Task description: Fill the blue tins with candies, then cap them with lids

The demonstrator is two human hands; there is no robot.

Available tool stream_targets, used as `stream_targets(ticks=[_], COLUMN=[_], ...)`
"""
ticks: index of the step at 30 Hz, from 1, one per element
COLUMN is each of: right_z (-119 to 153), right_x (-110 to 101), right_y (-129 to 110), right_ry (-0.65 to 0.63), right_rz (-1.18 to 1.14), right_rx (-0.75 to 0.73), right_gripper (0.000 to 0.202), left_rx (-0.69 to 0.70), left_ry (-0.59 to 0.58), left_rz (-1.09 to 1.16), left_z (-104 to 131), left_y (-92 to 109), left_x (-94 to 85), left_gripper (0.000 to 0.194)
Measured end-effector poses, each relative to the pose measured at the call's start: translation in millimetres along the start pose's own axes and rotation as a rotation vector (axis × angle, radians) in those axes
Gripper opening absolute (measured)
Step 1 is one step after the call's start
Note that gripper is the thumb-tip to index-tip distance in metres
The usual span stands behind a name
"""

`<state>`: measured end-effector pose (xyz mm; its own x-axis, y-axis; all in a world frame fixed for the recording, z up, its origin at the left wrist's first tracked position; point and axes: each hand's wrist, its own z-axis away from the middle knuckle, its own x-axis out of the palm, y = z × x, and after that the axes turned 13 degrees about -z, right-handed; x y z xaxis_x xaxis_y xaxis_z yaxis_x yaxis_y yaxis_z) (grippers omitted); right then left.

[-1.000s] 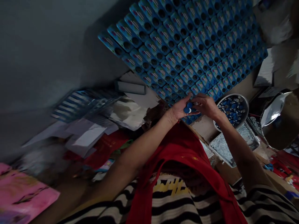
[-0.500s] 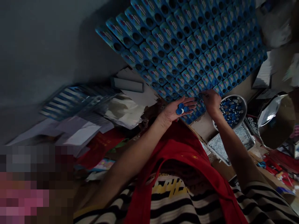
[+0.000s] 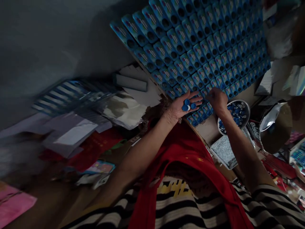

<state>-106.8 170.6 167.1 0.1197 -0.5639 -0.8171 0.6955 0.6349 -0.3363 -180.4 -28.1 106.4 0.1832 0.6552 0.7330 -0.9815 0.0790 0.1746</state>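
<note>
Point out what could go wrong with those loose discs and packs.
The blue and white discs lie loose on the open left palm, so a tilt could spill them. The right hand is close over the rows of blue packs and might nudge one out of line. The right forearm passes close by the bowl, so a careless sweep could perhaps knock it.

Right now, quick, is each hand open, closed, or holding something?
Left hand: open, palm up, holding small blue discs and a white disc.
Right hand: curled near the blue packs; grip can't be told.
</note>
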Motion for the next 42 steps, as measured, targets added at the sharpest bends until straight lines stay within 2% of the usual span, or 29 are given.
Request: stream_targets(ticks=[3,5,7,9,12,14,19,22,24,27,30,33,35,37,40,42], right_z=[29.9,44.2,50.6,48.8,35.4,24.3,6.0,-1.9,-7.2,-10.4,-1.2,21.4,37.9,49.9,56.9,56.8], right_x=[12.2,24.1,33.9,38.5,37.7,36.0,35.4,35.1,33.7,28.4,21.7,21.1,27.4,38.6,56.0,61.7], right_y=[-13.9,-16.1,-11.0,-0.1,17.7,23.2,11.3,3.7,3.1,2.6,-7.2,-26.5,-40.3,-51.5,-58.6,-55.0], right_ry=[-0.105,-0.173,-0.16,-0.075,0.08,0.117,0.004,0.0,0.012,-0.006,-0.018,0.01,-0.033,-0.086,-0.094,-0.083], right_rz=[-0.285,-0.436,-0.531,-0.556,-0.412,-0.254,0.014,0.094,0.1,0.106,0.084,-0.128,-0.285,-0.342,-0.326,-0.366], right_rx=[-0.227,-0.29,-0.249,-0.134,0.009,0.023,0.093,0.18,0.187,0.14,0.095,-0.054,-0.18,-0.247,-0.249,-0.231], right_gripper=[0.018,0.016,0.015,0.014,0.014,0.013,0.011,0.019,0.022,0.023,0.015,0.013,0.016,0.014,0.014,0.019], left_rx=[-0.011,-0.021,-0.027,-0.022,0.006,0.042,0.111,0.125,0.128,0.118,0.102,0.095,0.095,0.098,0.109,0.112], left_ry=[0.037,0.061,0.071,0.064,0.047,0.037,-0.001,-0.033,-0.056,-0.058,-0.028,0.019,0.056,0.076,0.074,0.074], left_rz=[0.045,0.072,0.086,0.088,0.071,0.05,0.009,0.014,0.023,0.042,0.064,0.076,0.083,0.097,0.134,0.165], left_z=[-1.2,-4.1,-6.2,-5.8,0.1,5.5,12.5,9.6,7.0,5.1,6.2,8.2,8.3,7.2,4.1,1.2], left_y=[-1.5,-4.8,-8.6,-10.7,-6.9,0.4,22.4,28.9,29.1,25.4,21.2,17.5,14.4,10.1,2.7,-0.6], left_x=[3.5,5.8,7.1,5.6,-1.9,-8.1,-14.6,-11.9,-9.0,-5.3,-3.2,1.5,8.5,17.1,25.7,26.2], left_gripper=[0.05,0.046,0.044,0.046,0.05,0.051,0.054,0.057,0.059,0.06,0.06,0.06,0.061,0.061,0.061,0.058])
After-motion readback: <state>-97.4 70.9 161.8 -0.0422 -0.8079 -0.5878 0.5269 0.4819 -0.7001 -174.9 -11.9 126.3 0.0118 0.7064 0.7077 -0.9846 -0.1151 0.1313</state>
